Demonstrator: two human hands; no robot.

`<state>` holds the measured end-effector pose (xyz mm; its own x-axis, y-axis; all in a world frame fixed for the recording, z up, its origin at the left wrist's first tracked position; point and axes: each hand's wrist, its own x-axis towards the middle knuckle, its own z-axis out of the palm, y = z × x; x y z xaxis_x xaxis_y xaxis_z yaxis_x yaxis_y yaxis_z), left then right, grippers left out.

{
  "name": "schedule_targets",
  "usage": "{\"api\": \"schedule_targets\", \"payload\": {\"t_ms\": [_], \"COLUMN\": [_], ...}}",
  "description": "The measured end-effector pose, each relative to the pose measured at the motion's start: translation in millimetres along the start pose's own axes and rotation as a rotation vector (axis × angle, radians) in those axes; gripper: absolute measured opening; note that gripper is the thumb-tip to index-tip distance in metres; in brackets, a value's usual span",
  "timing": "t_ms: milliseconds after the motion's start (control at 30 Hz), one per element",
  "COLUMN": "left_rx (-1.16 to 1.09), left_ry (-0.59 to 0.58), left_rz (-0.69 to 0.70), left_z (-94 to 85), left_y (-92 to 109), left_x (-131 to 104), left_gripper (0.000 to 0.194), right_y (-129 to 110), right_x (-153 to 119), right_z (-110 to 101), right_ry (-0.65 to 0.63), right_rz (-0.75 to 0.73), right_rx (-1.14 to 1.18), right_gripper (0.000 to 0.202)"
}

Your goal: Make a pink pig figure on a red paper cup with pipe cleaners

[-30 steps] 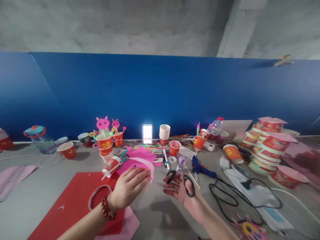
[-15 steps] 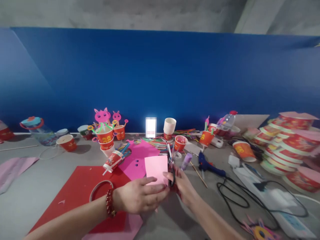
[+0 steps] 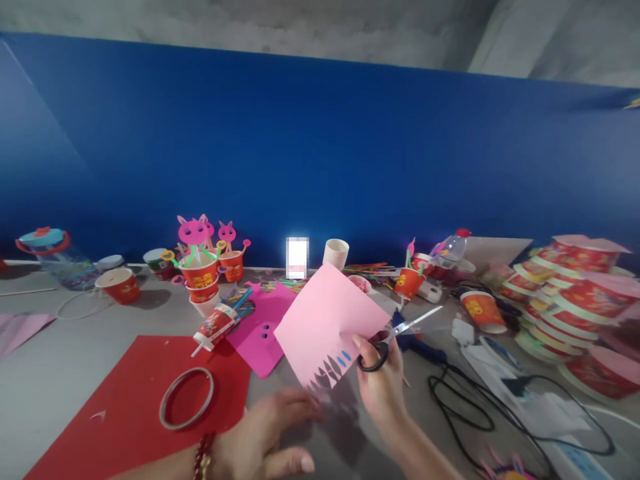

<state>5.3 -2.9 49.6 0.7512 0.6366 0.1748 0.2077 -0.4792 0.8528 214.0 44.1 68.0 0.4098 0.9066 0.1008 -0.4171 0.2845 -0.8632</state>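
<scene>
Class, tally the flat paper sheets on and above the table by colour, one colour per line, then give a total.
Light pink sheet, held up with the scissors in the right hand: 1
Magenta sheet lying flat: 1
Red sheet lying flat: 1
Pale pink sheet at the left edge: 1
Total: 4

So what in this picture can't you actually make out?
- Head view: the left hand is motion-blurred and cut off by the bottom edge; whether it touches the pink paper is unclear.
- The scissors in the right hand: fingers cover most of the handles.
- A white pixelated patch hides whatever stands by the blue wall.
- Print on the red paper cups is too small to read.
</scene>
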Motion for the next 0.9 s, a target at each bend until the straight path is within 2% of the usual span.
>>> {"api": "schedule_targets", "payload": {"t_ms": [67, 100, 167, 233, 333, 433, 533, 667, 767, 900], "left_rx": [-0.354, -0.493, -0.615, -0.715, -0.898, -1.048, -1.084, -0.949, -0.867, -0.898], "left_ry": [-0.016, 0.035, 0.202, 0.294, 0.356, 0.465, 0.547, 0.641, 0.681, 0.689], "left_rz": [-0.100, -0.144, -0.234, -0.221, -0.099, -0.115, -0.176, -0.228, -0.197, -0.129], "left_z": [15.6, 21.9, 29.0, 28.3, 19.0, 12.2, 12.2, 10.4, 2.8, -6.1], "left_y": [-3, -6, -9, -8, 0, 7, 6, -4, -9, -11], "left_x": [14, 22, 40, 54, 66, 67, 64, 60, 56, 51], "left_gripper": [0.064, 0.062, 0.054, 0.053, 0.053, 0.042, 0.033, 0.032, 0.034, 0.041], "right_y": [-1, -2, -3, -4, -5, -4, -1, 5, 9, 12], "right_x": [-4, -7, -12, -16, -19, -18, -16, -15, -14, -14], "right_z": [4, 6, 8, 9, 7, 6, 7, 7, 6, 2], "right_ry": [0.008, 0.000, -0.024, -0.037, -0.026, -0.002, 0.022, 0.027, -0.001, 0.014], "right_rz": [0.022, 0.034, 0.052, 0.054, 0.072, 0.134, 0.204, 0.225, 0.221, 0.263], "right_rx": [-0.005, -0.002, 0.020, 0.025, -0.009, 0.017, 0.054, 0.062, 0.058, 0.033], "right_gripper": [0.027, 0.025, 0.023, 0.023, 0.024, 0.026, 0.030, 0.041, 0.047, 0.046]}}
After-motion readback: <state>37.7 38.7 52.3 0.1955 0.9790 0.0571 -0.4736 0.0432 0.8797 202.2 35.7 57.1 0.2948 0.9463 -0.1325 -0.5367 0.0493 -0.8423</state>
